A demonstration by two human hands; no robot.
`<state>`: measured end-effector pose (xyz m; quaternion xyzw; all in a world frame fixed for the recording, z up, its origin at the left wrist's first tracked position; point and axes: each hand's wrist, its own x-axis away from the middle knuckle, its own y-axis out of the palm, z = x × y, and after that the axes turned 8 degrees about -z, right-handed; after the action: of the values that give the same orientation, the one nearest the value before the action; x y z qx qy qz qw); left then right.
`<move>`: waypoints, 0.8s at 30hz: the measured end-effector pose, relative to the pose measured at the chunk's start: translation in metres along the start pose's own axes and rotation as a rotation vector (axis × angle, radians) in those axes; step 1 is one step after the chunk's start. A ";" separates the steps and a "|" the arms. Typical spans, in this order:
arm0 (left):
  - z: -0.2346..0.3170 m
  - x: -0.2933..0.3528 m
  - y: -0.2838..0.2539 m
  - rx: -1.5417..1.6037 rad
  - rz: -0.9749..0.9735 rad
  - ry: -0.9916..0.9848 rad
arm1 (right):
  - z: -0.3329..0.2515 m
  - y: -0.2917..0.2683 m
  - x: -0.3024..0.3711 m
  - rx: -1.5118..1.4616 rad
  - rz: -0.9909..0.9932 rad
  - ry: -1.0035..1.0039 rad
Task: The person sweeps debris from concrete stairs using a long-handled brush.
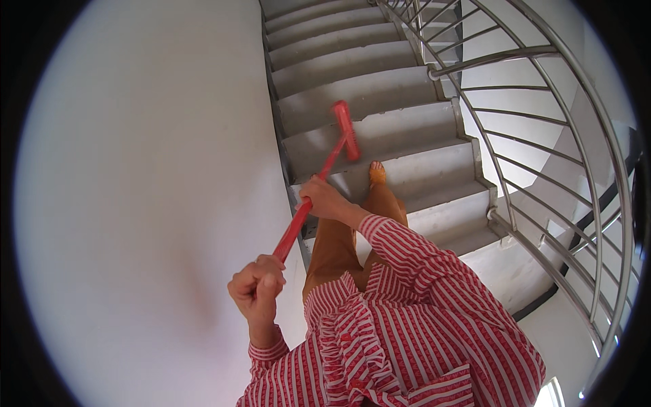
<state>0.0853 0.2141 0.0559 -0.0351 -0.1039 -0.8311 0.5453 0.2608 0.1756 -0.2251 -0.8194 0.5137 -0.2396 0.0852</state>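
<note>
A red long-handled broom [293, 233] slants up from my waist toward the stairs. My left hand [255, 288] is closed around the top end of its handle, close to the white wall. Farther down, my right hand [327, 201] wraps round the middle of the handle. The broom's narrow red head [346, 131] is over a grey step [308, 148] ahead of my feet, slightly blurred. Whether it touches the step, I cannot tell.
Grey stairs [366, 55] climb ahead of me. A plain white wall [135, 190] runs along the left side. A curved metal railing [614, 142] with several bars borders the right. My bare foot [378, 173] is on a step just below the broom head.
</note>
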 end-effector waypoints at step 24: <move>0.046 0.016 0.023 -0.206 -0.047 0.081 | -0.060 -0.033 -0.010 0.033 -0.049 -0.126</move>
<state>0.0977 0.2001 0.1065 -0.0548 0.0033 -0.8506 0.5229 0.2546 0.2059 -0.1633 -0.8437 0.4830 -0.1979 0.1252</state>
